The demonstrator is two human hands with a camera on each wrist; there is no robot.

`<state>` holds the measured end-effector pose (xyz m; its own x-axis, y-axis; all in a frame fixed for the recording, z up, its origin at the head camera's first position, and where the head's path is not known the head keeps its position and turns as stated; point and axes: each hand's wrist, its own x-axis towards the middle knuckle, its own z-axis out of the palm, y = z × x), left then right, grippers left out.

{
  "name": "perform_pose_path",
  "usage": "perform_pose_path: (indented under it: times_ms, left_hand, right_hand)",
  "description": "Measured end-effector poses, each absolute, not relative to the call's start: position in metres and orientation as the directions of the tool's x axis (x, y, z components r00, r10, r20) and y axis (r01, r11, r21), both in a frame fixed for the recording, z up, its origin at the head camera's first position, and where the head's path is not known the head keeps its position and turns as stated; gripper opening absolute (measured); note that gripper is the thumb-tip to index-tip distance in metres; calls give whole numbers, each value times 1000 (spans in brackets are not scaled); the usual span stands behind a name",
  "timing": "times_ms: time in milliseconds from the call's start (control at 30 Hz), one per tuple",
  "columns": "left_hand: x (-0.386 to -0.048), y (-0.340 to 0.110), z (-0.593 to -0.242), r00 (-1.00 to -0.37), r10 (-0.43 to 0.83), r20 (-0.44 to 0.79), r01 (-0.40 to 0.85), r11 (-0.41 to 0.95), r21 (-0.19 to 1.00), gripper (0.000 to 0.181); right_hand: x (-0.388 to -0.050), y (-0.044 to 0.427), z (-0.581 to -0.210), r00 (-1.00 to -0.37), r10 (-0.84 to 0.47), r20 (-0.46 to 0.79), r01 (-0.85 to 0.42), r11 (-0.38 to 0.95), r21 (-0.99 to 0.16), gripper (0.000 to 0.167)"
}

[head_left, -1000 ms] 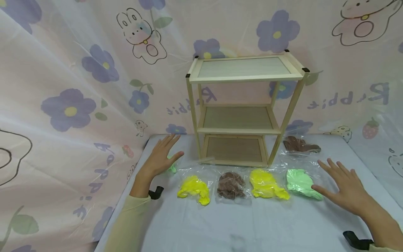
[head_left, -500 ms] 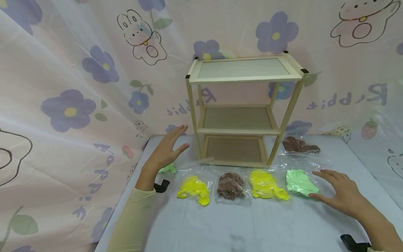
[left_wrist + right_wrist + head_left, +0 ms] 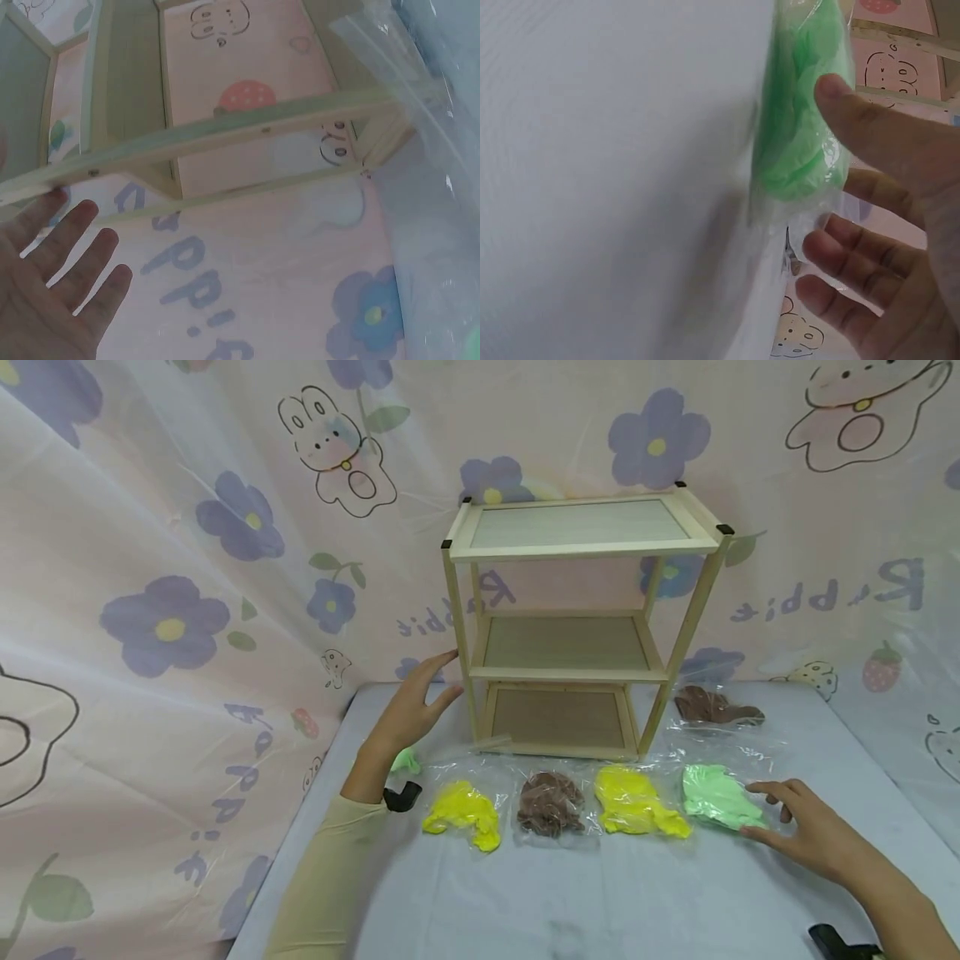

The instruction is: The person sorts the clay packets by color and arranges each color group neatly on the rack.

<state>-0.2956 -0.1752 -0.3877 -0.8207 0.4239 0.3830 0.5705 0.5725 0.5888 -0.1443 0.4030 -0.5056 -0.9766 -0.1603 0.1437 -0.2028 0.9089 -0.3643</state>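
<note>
A wooden three-tier shelf (image 3: 570, 675) stands at the back of the table. Beside its left front post is the left hand (image 3: 408, 714), fingers extended; in the left wrist view the fingers of that hand (image 3: 64, 270) lie close to a shelf post (image 3: 225, 127), and contact cannot be told. The right hand (image 3: 817, 835) is at the right edge of a bag of light green clay (image 3: 720, 797), thumb and fingers apart. In the right wrist view the thumb of the right hand (image 3: 900, 225) is in front of the green clay bag (image 3: 810, 112).
Left of the green bag lie bagged yellow clay (image 3: 637, 802), brown clay (image 3: 550, 803) and another yellow clay (image 3: 463, 814). Another brown bag (image 3: 716, 705) lies right of the shelf. Some green clay (image 3: 406, 762) shows beside the left wrist. A patterned cloth (image 3: 172, 735) hangs behind.
The left hand has moved right and forward to the shelf's left post. The right hand has moved slightly left and down towards the green bag, its fingers now more bent.
</note>
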Motion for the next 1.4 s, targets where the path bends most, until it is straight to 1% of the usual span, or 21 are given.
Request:
perform_pose_path:
  times_ms: [167, 300, 533, 800, 1033, 1233, 1333, 1400]
  left_hand:
    - [-299, -166, -386, -802, 399, 445, 597, 506, 623, 60]
    - [-303, -160, -385, -795, 381, 471, 606, 465, 646, 58]
    - [-309, -155, -381, -825, 319, 467, 565, 454, 689, 56]
    - [-318, -148, -375, -830, 275, 485, 557, 432, 709, 43]
    - [-322, -142, -377, -826, 219, 520, 563, 383, 733, 32]
    - [-323, -138, -378, -842, 193, 503, 538, 347, 768, 28]
    - [-322, -137, -379, -854, 181, 487, 519, 338, 785, 28]
    - [-322, -137, -379, -860, 176, 479, 511, 326, 796, 27]
  right_hand:
    - [-145, 404, -507, -983, -146, 112, -179, 899, -400, 69]
    - [-148, 406, -508, -989, -135, 65, -150, 898, -414, 70]
    - [-155, 407, -511, -990, -135, 30, -136, 898, -418, 69]
    - [-159, 407, -514, -991, -132, 11, -125, 902, -413, 59]
    - [-162, 407, -515, -992, -128, 11, -121, 907, -404, 50]
    - [-165, 407, -514, -992, -128, 21, -125, 909, -398, 48]
    - [-164, 408, -512, -990, -128, 61, -142, 905, -400, 47]
    - [-163, 408, -511, -985, -134, 111, -168, 898, -407, 44]
